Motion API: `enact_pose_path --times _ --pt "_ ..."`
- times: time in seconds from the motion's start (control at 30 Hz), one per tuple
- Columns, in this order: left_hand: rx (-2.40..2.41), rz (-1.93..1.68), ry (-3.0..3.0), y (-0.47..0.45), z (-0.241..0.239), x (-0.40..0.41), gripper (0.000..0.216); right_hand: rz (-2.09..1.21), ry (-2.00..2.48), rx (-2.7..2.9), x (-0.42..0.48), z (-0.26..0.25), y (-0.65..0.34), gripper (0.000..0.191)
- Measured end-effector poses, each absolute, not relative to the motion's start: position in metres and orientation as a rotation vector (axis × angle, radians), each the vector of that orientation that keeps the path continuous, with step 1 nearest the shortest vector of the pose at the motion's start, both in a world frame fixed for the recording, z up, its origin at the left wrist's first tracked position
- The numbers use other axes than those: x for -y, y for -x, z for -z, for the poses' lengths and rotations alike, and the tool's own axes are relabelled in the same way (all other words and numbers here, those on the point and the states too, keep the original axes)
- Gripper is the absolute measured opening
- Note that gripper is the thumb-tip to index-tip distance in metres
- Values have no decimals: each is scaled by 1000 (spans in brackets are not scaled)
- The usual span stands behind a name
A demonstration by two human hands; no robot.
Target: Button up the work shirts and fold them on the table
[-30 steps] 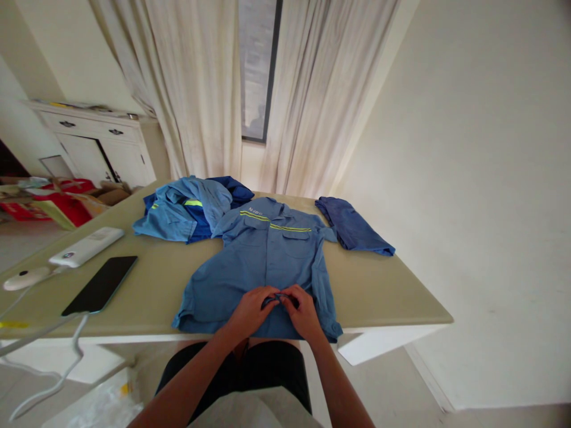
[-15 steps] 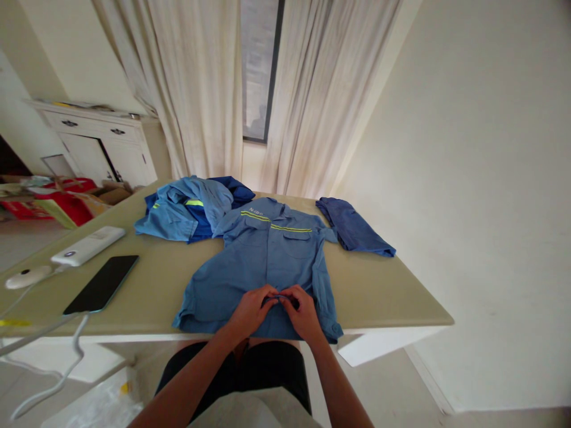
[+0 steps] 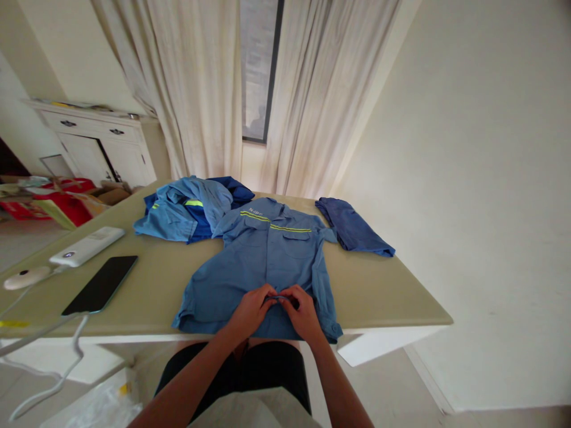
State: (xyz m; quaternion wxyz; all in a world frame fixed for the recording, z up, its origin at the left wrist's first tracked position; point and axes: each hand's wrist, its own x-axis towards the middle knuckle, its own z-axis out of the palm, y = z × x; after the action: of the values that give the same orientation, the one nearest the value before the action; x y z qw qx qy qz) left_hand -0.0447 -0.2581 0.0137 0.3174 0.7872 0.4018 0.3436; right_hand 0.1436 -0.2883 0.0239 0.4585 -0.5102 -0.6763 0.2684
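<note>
A blue work shirt (image 3: 263, 255) with yellow reflective stripes lies spread on the beige table (image 3: 379, 291), collar away from me. My left hand (image 3: 250, 311) and my right hand (image 3: 303, 312) meet at the shirt's front near its lower hem. Both are closed, pinching the fabric of the front placket between fingers and thumbs. What lies between the fingertips is too small to make out beyond the cloth.
A heap of blue garments (image 3: 187, 208) sits at the back left. A folded dark blue piece (image 3: 352, 229) is at the back right. A black phone (image 3: 100, 284), a white power bank (image 3: 87, 245) and cables lie at the left. Curtains and a white cabinet (image 3: 98, 142) stand behind.
Almost nothing differs. Both hands stay pinched together at the shirt's front, with only slight finger shifts.
</note>
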Motion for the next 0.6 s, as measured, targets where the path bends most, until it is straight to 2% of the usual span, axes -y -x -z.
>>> enact_pose_path --times 0.3,0.6 --pt "-1054 -1092 -2284 43 -13 258 9 -668 1255 1660 287 -23 -143 10" --pt "-1069 -985 -2402 44 -11 258 17 -670 1250 1696 284 -17 -146 9"
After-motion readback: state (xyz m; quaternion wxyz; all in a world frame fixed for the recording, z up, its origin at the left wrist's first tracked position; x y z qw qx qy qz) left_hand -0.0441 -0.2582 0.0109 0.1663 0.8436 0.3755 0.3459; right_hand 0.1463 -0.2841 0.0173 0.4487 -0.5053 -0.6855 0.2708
